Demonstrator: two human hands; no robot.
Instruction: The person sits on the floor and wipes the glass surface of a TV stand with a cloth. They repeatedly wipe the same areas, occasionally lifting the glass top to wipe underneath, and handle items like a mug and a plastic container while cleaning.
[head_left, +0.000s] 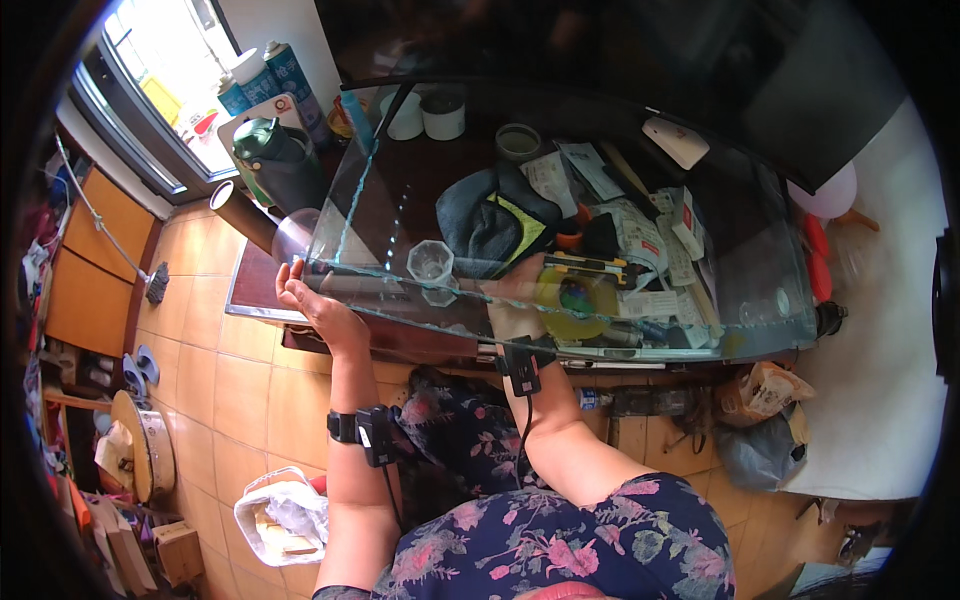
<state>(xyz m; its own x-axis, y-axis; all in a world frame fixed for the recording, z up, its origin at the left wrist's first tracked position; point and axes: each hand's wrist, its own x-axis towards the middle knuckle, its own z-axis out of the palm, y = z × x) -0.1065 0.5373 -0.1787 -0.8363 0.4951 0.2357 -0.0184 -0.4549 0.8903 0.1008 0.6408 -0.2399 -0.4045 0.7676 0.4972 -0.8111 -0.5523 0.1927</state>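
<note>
A large clear glass tank (637, 341) rests before me on a dark table, its edges marked by bluish sealant lines. My left hand (330, 311) is at the tank's near left corner, fingertips against or just beside the glass; how firmly it grips cannot be told. Seen through the glass, my right hand (517, 289) holds a dark grey cloth (480, 217) with yellow-green trim, which hides most of the fingers. Close to the cloth are a faceted clear glass cup (430, 262), a roll of yellowish tape (576, 304) and a yellow-and-black utility knife (585, 264).
Packets and small boxes (641, 240) crowd the right side, seen through the glass. A dark green flask (277, 157), a cardboard tube (244, 217) and spray cans (285, 71) stand at left. A white bin (281, 517) sits on the tiled floor, and bags (765, 442) lie at lower right.
</note>
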